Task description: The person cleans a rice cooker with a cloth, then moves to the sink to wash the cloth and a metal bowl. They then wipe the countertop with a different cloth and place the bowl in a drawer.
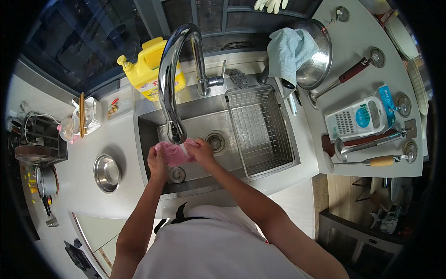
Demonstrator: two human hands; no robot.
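Observation:
A wet-looking pink cloth [175, 153] is stretched between my two hands over the left part of the steel sink [223, 120]. My left hand [157, 163] grips its left end; my right hand [203, 152] holds the right end, near a white strip on the cloth. Right above the cloth hangs the spout of the chrome faucet [176, 130]; whether water runs cannot be made out. Below the cloth, a round metal drain strainer [176, 174] lies on the sink floor. The drain [215, 142] is just right of my right hand.
A wire basket [263, 130] fills the sink's right side. Behind stand a yellow detergent jug [153, 71], a steel wool scrubber [237, 77] and a light blue towel [291, 52] over a metal colander [318, 66]. A steel bowl [107, 173] sits on the left counter.

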